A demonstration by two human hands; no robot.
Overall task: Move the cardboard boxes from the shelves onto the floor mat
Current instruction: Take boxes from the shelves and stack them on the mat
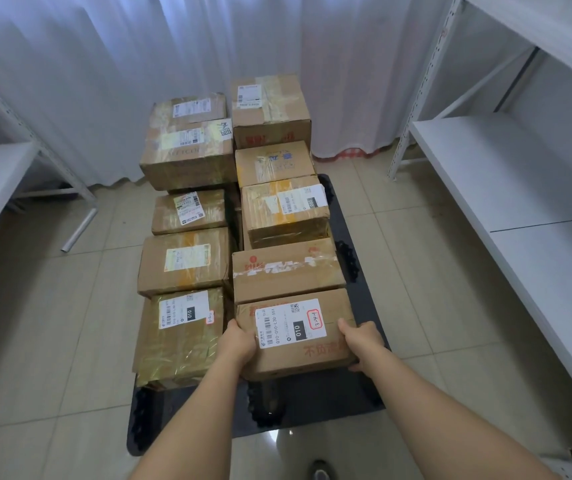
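The left hand (239,341) and right hand (360,341) grip opposite ends of the front box (295,336), low over the floor mat (312,407) in the right-hand row; lower it level, flush against the box behind (286,268); release only once it appears fully seated.

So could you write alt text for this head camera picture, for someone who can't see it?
Two bare hands, left hand and right hand, grip the sides of a labelled cardboard box at the near end of two rows of boxes on a dark floor mat. White shelves stand on both sides, with white curtains behind.
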